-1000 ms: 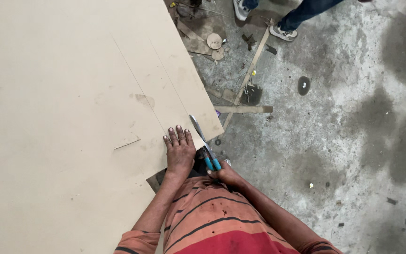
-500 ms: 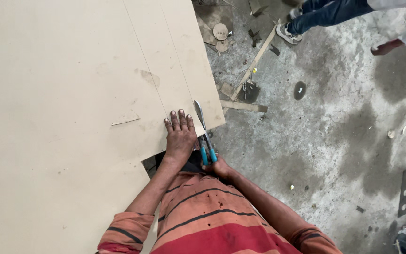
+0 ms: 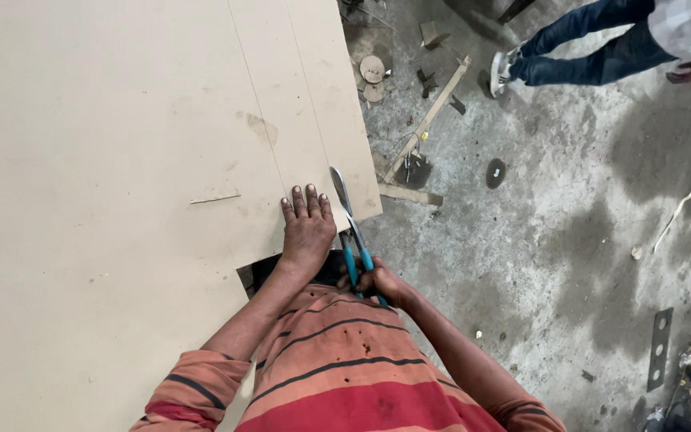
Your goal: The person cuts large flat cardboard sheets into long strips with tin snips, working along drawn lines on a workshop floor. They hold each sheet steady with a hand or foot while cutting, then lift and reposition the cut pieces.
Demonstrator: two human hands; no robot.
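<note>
From the head camera, looking straight down, the left hand [image 3: 307, 228] lies flat with its fingers spread and together-pointing up the sheet, palm pressed on the large pale board [image 3: 121, 160] close to the board's lower right corner, apparently to pin the sheet so it does not shift or lift. The right hand [image 3: 377, 282] is closed around the blue handles of a pair of shears [image 3: 351, 232], whose long grey blades reach up alongside the left hand's outer fingers, just beside them and lying over the board near its right edge (whether the blades are biting into the sheet or only resting on it cannot be told). Two thin straight lines run down the board toward that corner, and the blades sit near the right-hand one, which would explain why the tool is held parallel to it. A rectangular notch [image 3: 261, 272] is already missing from the board's lower edge, just under the left wrist. A small loose sliver [image 3: 214, 196] lies on the board to the left of the hand. The board rests low over a stained grey concrete floor [image 3: 569, 240], scattered with wooden strips [image 3: 429, 112], round offcuts [image 3: 372, 69] and scraps beyond the right edge. At the top right another person's legs [image 3: 593, 52] in blue trousers stand well apart.
</note>
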